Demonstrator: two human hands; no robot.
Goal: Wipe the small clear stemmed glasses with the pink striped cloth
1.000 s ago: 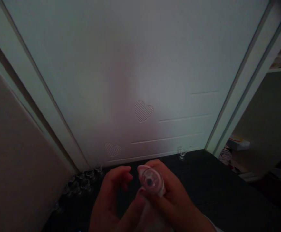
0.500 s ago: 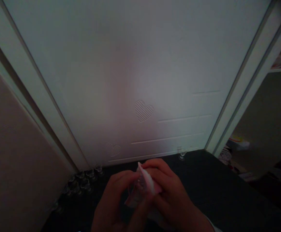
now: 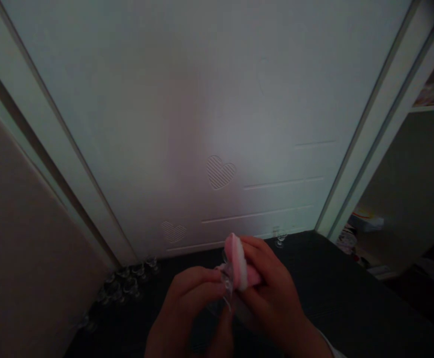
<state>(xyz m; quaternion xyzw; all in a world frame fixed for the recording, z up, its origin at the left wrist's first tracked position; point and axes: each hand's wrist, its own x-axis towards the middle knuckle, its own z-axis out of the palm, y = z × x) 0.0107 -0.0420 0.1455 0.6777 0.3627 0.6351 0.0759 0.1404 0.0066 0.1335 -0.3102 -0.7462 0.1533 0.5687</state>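
My left hand (image 3: 187,303) pinches a small clear glass (image 3: 227,282) with a stem, at the lower middle of the view. Against that glass presses a pink cloth (image 3: 236,258) with a white fluffy side. The cloth is folded and gripped in my right hand (image 3: 274,293), fingers curled round it. Part of the glass is hidden behind the cloth and fingers, and the dim light blurs its outline.
Several small stemmed glasses (image 3: 130,287) stand at the left on the dark tabletop (image 3: 336,288). Another small glass (image 3: 280,239) stands at the back right. Behind rises a white panel (image 3: 146,124) with heart patterns; shelves (image 3: 418,164) are at the right.
The cloth has risen slightly and shifted right, with more of its pink side showing. My left hand has turned, and the glass now sits at the cloth's left side.
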